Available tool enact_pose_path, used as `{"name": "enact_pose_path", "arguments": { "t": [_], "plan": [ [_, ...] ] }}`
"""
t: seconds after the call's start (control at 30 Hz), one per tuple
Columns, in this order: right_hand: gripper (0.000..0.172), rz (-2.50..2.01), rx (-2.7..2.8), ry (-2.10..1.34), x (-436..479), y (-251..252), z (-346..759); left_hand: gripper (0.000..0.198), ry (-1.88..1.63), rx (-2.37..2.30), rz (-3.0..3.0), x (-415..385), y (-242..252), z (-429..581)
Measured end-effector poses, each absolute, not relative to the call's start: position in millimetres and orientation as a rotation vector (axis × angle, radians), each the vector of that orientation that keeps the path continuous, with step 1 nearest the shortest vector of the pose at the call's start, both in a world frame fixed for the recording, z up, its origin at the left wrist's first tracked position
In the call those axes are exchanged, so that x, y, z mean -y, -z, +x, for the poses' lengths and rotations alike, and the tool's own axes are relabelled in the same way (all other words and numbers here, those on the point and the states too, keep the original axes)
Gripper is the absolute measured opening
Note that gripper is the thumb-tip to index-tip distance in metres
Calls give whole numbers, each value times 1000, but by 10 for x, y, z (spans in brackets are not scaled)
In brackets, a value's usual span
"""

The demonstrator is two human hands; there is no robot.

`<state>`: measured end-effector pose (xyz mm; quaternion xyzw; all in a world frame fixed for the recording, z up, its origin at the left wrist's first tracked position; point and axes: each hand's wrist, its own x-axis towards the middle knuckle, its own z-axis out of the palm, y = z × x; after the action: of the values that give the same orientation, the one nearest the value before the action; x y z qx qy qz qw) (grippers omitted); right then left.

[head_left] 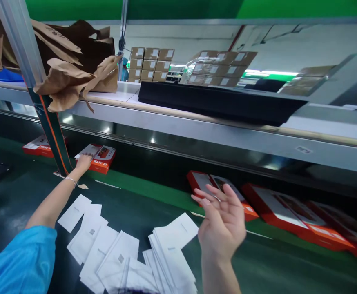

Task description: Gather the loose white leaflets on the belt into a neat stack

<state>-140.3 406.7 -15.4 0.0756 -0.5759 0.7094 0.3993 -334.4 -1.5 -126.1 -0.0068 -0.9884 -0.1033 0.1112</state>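
Observation:
My left hand (83,162) reaches far forward and rests, fingers flat, on an orange-and-white product box (100,157) on the green belt. A bracelet sits on that wrist and a blue sleeve covers the upper arm. My right hand (221,222) hovers in mid-air above the belt, fingers spread and holding nothing. It is just in front of another orange box (203,181). Several white leaflets (120,255) lie scattered and fanned out on the dark surface near me, between my arms.
More orange boxes (288,216) lie along the belt to the right, and one (39,146) to the left behind a slanted metal post (48,122). A shelf above carries crumpled brown paper (71,69) and a long black tray (218,104). Stacked cartons (150,63) stand in the background.

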Motion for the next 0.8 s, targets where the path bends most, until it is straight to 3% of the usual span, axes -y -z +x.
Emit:
{"name": "enact_pose_path", "arguments": {
  "t": [0.1, 0.3, 0.43, 0.53, 0.67, 0.8],
  "plan": [
    [49, 187, 1482, -1822, -4077, 194, -1463, 26, 267, 2967, -49, 2, 1361, -3350],
    [42, 204, 1824, -1794, -4134, 297, -1521, 57, 389, 3113, -87, -56, 1217, -3403],
    [52, 276, 2602, -1334, -4434, 423, -1559, 50, 420, 3095, -49, -134, 952, -3075],
    [66, 245, 3094, -929, -4704, 546, -1633, 57, 370, 3147, 24, -203, 840, -2441],
    [71, 118, 3170, -800, -4827, 613, -1701, 91, 236, 3447, 229, -344, 944, -1524],
    [60, 159, 3090, -909, -4783, 651, -1643, 69, 168, 3488, 202, -277, 1198, -1063]
  ]
}}
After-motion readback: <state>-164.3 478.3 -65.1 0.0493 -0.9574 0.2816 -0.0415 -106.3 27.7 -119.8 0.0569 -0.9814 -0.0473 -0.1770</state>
